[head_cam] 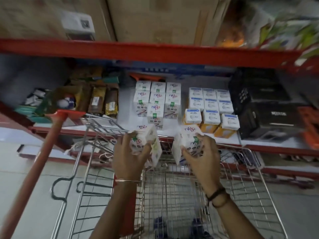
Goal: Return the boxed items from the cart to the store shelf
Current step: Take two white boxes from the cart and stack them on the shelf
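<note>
My left hand (pixel 128 155) grips a white box with purple lettering (pixel 148 137), tilted, above the front of the wire cart (pixel 250 169). My right hand (pixel 201 152) holds a second white box of the same kind (pixel 188 135) just to its right. Both boxes hover in front of the white shelf (pixel 174 131), close to its red front edge. On the shelf stands a stack of matching white boxes (pixel 156 100), and beside it a group of white, blue and orange boxes (pixel 211 109).
A red pole (pixel 32 168) leans from lower left up to the shelf. Brown packets (pixel 101 100) sit at the shelf's left, black crates (pixel 262 104) at its right. A red beam (pixel 155 49) with cardboard cartons (pixel 155 18) runs overhead. The cart's basket looks mostly bare.
</note>
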`<state>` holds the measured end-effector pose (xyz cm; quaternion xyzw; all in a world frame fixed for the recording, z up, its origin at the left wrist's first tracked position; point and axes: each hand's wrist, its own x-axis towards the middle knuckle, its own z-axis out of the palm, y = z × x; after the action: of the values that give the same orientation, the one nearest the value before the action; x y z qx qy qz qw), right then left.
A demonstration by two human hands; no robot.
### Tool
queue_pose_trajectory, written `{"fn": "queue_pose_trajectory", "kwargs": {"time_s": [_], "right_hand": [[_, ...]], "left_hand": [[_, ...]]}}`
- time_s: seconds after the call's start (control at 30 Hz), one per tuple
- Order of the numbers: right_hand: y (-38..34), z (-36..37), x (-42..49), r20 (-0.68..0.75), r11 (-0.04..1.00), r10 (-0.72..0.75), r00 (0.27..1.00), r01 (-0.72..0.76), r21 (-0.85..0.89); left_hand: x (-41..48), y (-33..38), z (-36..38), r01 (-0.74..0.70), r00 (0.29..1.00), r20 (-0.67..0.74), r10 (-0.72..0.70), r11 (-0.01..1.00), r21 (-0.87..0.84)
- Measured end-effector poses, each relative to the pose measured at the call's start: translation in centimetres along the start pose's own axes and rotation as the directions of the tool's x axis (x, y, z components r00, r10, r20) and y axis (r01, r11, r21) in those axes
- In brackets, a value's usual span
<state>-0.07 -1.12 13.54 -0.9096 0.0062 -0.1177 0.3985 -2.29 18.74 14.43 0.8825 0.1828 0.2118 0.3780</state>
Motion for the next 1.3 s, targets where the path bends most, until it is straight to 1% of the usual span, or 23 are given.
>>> {"fn": "queue_pose_trajectory", "kwargs": {"time_s": [0.13, 0.23, 0.37, 0.57, 0.67, 0.77, 1.03, 1.2, 1.27, 1.3], "right_hand": [[-2.6, 0.1, 3.1, -0.095, 0.998, -0.053, 0.994, 0.054, 0.012], [-3.5, 1.6, 5.2, -0.110, 0.999, -0.050, 0.993, 0.049, -0.015], [-3.4, 4.2, 7.0, -0.113, 0.997, -0.037, 0.993, 0.029, -0.067], [-2.2, 8.3, 7.8, -0.057, 0.994, 0.045, 0.997, -0.051, -0.099], [-1.6, 10.0, 8.4, -0.056, 0.990, 0.077, 0.995, -0.083, -0.110], [-1.1, 11.2, 8.8, -0.039, 0.985, 0.122, 0.992, -0.126, -0.119], [-0.9, 12.7, 8.9, -0.043, 0.973, 0.174, 0.984, -0.178, -0.144], [-1.1, 12.3, 7.8, -0.003, 0.980, 0.170, 0.985, -0.169, -0.101], [-1.7, 11.6, 6.5, -0.005, 0.980, 0.193, 0.981, -0.193, -0.047], [-2.1, 11.3, 5.7, -0.006, 0.976, 0.215, 0.977, -0.215, 0.019]], "left_hand": [[3.4, 1.1, -1.7, -0.058, 0.994, -0.098, 0.057, 0.998, -0.005], [6.3, 0.6, -1.3, -0.075, 0.988, -0.134, 0.074, 0.997, 0.002], [9.5, -0.6, 0.8, -0.031, 0.997, -0.076, 0.032, 0.999, 0.016], [11.7, -3.1, 4.8, 0.020, 1.000, -0.006, -0.020, 1.000, 0.009], [12.2, -4.1, 6.3, 0.020, 1.000, 0.021, -0.020, 1.000, -0.011], [12.6, -4.8, 7.3, 0.023, 0.999, 0.039, -0.022, 0.999, -0.024], [12.6, -5.0, 8.4, 0.076, 0.994, 0.083, -0.073, 0.996, -0.036], [12.0, -5.1, 8.5, 0.099, 0.992, 0.088, -0.090, 0.991, -0.094], [11.8, -5.0, 8.3, 0.152, 0.985, 0.101, -0.139, 0.979, -0.137], [11.7, -5.0, 8.2, 0.210, 0.975, 0.114, -0.193, 0.964, -0.164]]}}
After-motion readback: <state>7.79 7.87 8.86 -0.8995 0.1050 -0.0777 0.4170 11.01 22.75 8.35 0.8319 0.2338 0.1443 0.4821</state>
